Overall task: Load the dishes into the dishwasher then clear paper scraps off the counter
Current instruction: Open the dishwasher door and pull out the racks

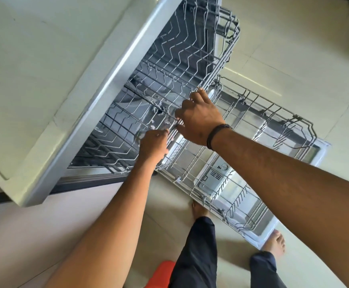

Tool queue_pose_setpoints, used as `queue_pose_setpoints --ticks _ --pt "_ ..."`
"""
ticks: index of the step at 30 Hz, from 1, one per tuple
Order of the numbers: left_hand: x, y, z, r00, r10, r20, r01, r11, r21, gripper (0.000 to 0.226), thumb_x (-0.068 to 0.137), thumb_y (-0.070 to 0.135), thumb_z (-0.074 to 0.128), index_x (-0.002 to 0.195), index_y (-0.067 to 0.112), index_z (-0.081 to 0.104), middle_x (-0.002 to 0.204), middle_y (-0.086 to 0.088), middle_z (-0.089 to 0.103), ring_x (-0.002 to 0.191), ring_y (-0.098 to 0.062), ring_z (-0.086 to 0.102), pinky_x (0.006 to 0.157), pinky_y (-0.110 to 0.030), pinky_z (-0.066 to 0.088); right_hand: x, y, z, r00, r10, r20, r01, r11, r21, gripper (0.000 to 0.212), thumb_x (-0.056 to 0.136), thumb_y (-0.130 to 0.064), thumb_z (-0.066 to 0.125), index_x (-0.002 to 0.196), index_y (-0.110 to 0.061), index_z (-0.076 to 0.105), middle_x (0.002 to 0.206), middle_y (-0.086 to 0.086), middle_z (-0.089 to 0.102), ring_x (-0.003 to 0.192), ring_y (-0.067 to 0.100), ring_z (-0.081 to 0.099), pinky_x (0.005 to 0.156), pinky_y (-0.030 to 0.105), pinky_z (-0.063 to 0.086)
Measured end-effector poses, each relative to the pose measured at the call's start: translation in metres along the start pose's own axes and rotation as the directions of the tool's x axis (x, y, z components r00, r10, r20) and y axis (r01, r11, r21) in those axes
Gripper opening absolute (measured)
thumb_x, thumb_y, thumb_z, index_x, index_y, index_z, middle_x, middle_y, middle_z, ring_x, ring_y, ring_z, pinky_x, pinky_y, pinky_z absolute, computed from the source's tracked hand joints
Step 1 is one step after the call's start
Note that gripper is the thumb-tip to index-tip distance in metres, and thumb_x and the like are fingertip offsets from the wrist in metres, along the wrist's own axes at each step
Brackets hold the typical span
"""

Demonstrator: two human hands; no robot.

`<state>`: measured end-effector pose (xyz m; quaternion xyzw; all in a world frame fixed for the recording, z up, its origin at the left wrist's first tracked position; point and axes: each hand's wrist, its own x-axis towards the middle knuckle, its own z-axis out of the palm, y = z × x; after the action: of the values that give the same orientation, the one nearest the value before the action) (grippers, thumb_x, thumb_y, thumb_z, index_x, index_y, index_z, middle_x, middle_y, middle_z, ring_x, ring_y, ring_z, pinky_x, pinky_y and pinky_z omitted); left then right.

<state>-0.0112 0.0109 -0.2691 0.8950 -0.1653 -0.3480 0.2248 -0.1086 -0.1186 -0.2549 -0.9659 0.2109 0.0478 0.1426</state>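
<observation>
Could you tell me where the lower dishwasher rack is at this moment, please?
In the head view, the lower rack sits pulled out over the open dishwasher door, right of centre, below and beyond the upper rack whose front edge both hands hold.

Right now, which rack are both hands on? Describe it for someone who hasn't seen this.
Start at the pale counter. Under its edge, the upper rack sits half pulled out. Unlike the lower rack on the open door, both hands grip its front wires.
</observation>
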Motion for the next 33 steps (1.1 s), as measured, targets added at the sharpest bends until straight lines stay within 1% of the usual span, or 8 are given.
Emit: queue_pose_setpoints --ticks 1,2,4,14,22,26,29,33 --pt "-0.006 0.003 0.008 0.998 -0.042 0.037 0.045 0.995 -0.084 0.036 0.104 0.026 0.047 0.101 -0.001 0.070 0.087 -0.023 0.071 0.071 -0.037 0.071 0.060 -0.040 0.061 -0.008 0.004 0.000 1.000 0.001 0.001 -0.001 1.000 0.001 0.035 0.096 -0.047 0.051 0.125 -0.032 0.063 0.127 0.002 0.062 0.136 0.034 0.036 0.122 0.053 0.013" --pt "-0.012 0.006 0.016 0.993 -0.082 0.082 0.094 0.983 -0.158 0.036 0.103 0.023 0.044 0.094 0.000 0.070 0.074 -0.017 0.068 0.056 -0.029 0.065 0.044 -0.028 0.052 -0.017 0.008 0.001 1.000 0.006 0.003 -0.006 1.000 0.001 0.034 0.096 -0.046 0.051 0.125 -0.032 0.063 0.128 0.002 0.062 0.137 0.034 0.036 0.122 0.054 0.012" --pt "-0.024 0.011 0.034 0.979 -0.142 0.146 0.175 0.953 -0.249 0.036 0.102 0.020 0.040 0.080 0.008 0.066 0.060 -0.005 0.058 0.039 -0.015 0.048 0.034 -0.017 0.031 -0.035 0.017 0.000 1.000 0.016 0.014 -0.016 1.000 -0.008 0.035 0.095 -0.047 0.051 0.125 -0.033 0.062 0.130 0.001 0.061 0.137 0.034 0.036 0.123 0.054 0.011" --pt "-0.082 0.020 0.099 0.975 -0.073 0.211 0.123 0.964 -0.236 0.041 0.104 0.027 0.037 0.079 0.008 0.064 0.062 -0.004 0.055 0.045 -0.016 0.043 0.044 -0.024 0.029 -0.117 0.058 0.004 0.999 0.038 0.025 -0.037 0.999 -0.007 0.037 0.095 -0.047 0.055 0.126 -0.030 0.062 0.132 0.001 0.060 0.140 0.032 0.032 0.123 0.053 0.012" --pt "-0.094 0.033 0.112 0.988 -0.074 0.139 0.105 0.968 -0.228 0.041 0.108 0.024 0.032 0.084 0.007 0.061 0.055 0.003 0.054 0.035 -0.004 0.040 0.035 -0.018 0.027 -0.122 0.066 -0.006 0.997 0.021 0.075 -0.017 0.998 -0.053 0.036 0.099 -0.042 0.053 0.130 -0.026 0.060 0.136 0.002 0.058 0.142 0.031 0.031 0.123 0.053 0.009" --pt "-0.098 0.033 0.113 0.988 -0.011 0.153 0.033 0.989 -0.141 0.039 0.109 0.016 0.027 0.084 0.011 0.057 0.059 0.003 0.053 0.037 -0.004 0.042 0.040 -0.022 0.029 -0.119 0.067 -0.009 0.996 0.020 0.092 -0.014 0.997 -0.071 0.032 0.095 -0.044 0.061 0.122 -0.028 0.066 0.128 -0.001 0.064 0.137 0.030 0.037 0.121 0.049 0.015" --pt "-0.099 0.027 0.120 0.985 -0.009 0.172 0.036 0.988 -0.150 0.042 0.108 0.020 0.028 0.076 0.017 0.054 0.060 0.003 0.050 0.044 -0.009 0.041 0.046 -0.027 0.028 -0.121 0.075 -0.012 0.992 0.005 0.127 -0.001 1.000 -0.025 0.032 0.091 -0.050 0.064 0.118 -0.033 0.068 0.122 -0.002 0.067 0.134 0.030 0.039 0.122 0.048 0.011" --pt "-0.107 0.024 0.131 0.977 -0.049 0.210 0.091 0.976 -0.197 0.043 0.107 0.022 0.032 0.075 0.013 0.058 0.060 0.000 0.054 0.047 -0.013 0.043 0.040 -0.023 0.031 -0.129 0.089 -0.012 0.984 -0.055 0.168 0.064 0.997 -0.049 0.025 0.094 -0.050 0.057 0.113 -0.038 0.069 0.113 -0.003 0.068 0.129 0.030 0.045 0.123 0.052 0.004"
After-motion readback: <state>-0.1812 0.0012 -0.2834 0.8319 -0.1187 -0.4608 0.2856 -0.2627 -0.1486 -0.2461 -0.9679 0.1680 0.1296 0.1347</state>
